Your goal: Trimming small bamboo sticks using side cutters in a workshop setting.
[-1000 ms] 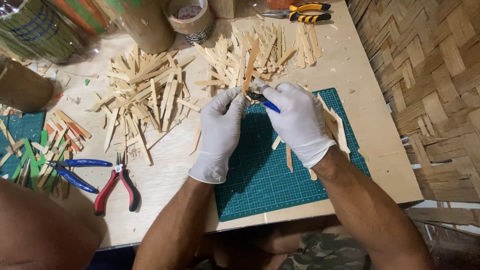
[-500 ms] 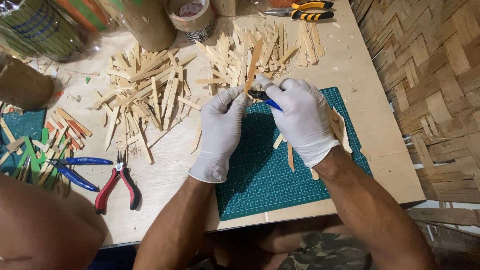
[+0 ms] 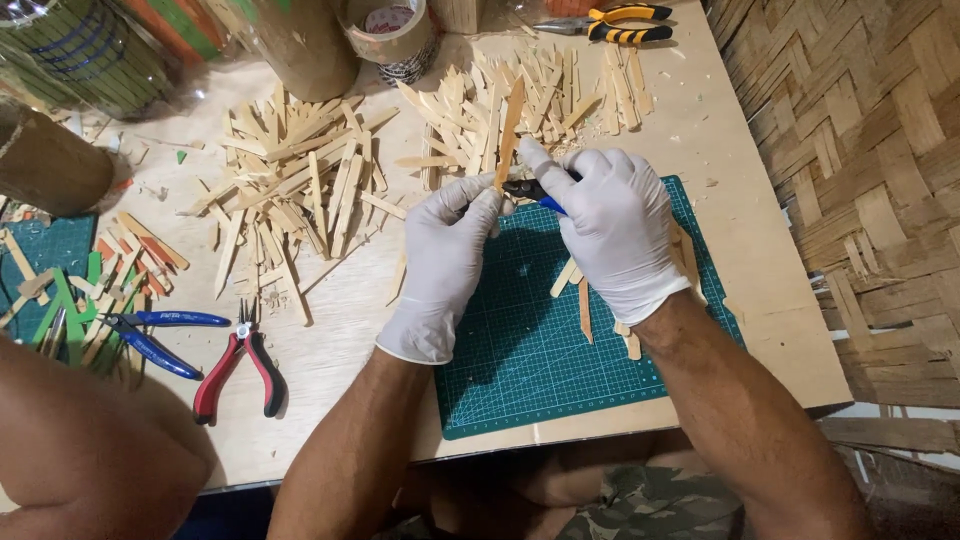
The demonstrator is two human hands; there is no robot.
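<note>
Far left edge: coloured craft sticks [image 3: 60,300] lie on a second green mat, well apart from your hands.
Left tools: blue-handled cutters [image 3: 155,335] and red-handled pliers [image 3: 240,370] rest on the wooden table [image 3: 760,290], untouched.
Stick heaps: two loose piles of plain wooden sticks [image 3: 290,190] lie beyond the cutting mat [image 3: 520,350].
Left hand: your gloved left hand [image 3: 445,260] pinches the wooden stick [image 3: 510,130] near its lower end, thumb and fingertips pressed together.
Stick axis: it stands nearly upright in the view, long axis running away from you, leaning slightly right at the top.
Right hand: your gloved right hand [image 3: 615,230] is closed round the blue-handled snips [image 3: 530,192], fingers wrapped on the handles.
Key relation: the snips meet the stick from the right, across its long axis, just above your left fingertips; both hands are equally near.
Under right wrist: cut sticks [image 3: 585,300] lie on the mat.
Top right: yellow-handled pliers [image 3: 620,22] lie well apart.
</note>
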